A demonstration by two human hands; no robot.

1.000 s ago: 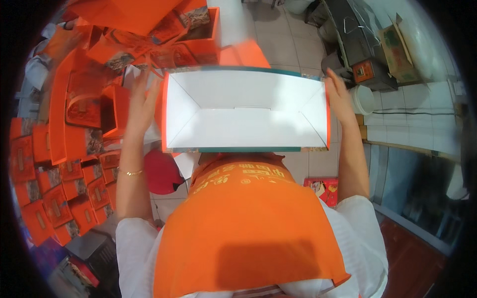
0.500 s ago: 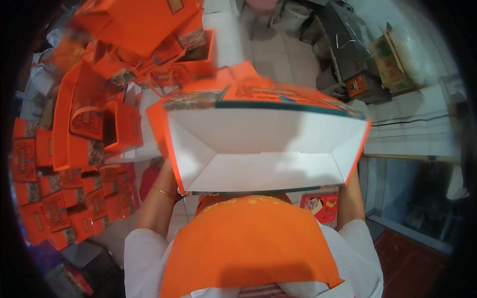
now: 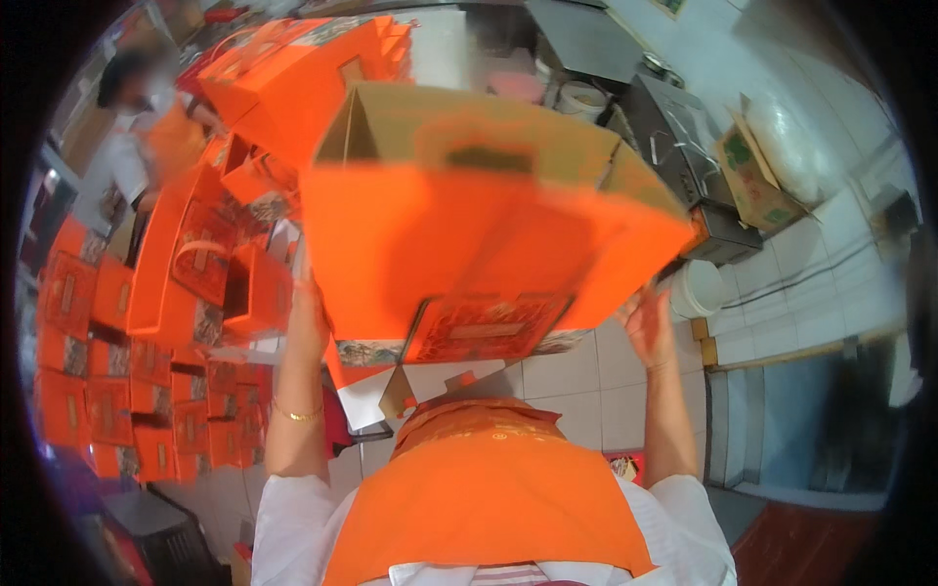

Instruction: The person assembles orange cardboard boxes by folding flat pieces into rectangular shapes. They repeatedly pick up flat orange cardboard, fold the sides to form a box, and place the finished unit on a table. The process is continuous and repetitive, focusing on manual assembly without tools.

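Note:
A large orange gift box (image 3: 459, 239) fills the middle of the view, tilted in front of me and partly blurred. Brown bare card shows inside its open far end, and a patterned dark-red panel (image 3: 484, 327) marks its near side. White and brown flaps (image 3: 396, 391) jut out below. At the box's left edge is my left hand (image 3: 306, 283), its fingers mostly hidden. Along the lower right edge, my right hand (image 3: 645, 322) supports the box with fingers partly spread. A gold bracelet (image 3: 298, 415) circles my left wrist.
Many orange boxes (image 3: 107, 405) stand stacked at left, with larger ones (image 3: 293, 88) at far left. A person (image 3: 147, 127) in an orange apron stands beyond them. At right are a white bucket (image 3: 698, 289), a dark metal cabinet (image 3: 674, 127) and an open carton (image 3: 757, 181).
The box has turned: its white inside faced me before, now its orange outside does. My forearms reach farther forward. The view has tilted up, bringing a person into sight at upper left.

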